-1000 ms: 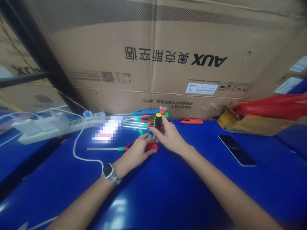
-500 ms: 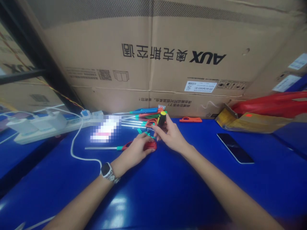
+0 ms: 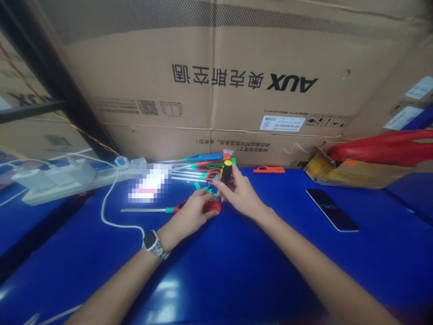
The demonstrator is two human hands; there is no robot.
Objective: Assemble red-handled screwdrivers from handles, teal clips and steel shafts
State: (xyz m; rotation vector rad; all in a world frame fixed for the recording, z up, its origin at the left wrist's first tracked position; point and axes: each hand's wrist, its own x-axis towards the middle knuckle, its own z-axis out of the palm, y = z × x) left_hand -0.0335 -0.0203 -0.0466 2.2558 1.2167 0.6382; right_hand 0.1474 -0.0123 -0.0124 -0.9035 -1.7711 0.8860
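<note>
My left hand (image 3: 194,212) lies closed over the red handle (image 3: 212,206) of a tool flat on the blue table (image 3: 237,271); its thin metal shaft (image 3: 142,210) points left. My right hand (image 3: 240,194) grips a short black screwdriver handle with a yellow cap (image 3: 226,170), held nearly upright just above the red handle. Small teal pieces (image 3: 203,187) sit between the two hands. A smartwatch (image 3: 151,240) is on my left wrist.
Several similar red, green and blue tools (image 3: 199,164) are piled behind my hands against a large cardboard box (image 3: 216,81). A red part (image 3: 269,169), a phone (image 3: 331,210), a yellow packet (image 3: 352,174), a white power strip (image 3: 61,180) and its cable (image 3: 108,212) lie around.
The black yellow-capped handle in my right hand tilted right half a second ago and now stands more upright again. My left hand stays on the red handle.
</note>
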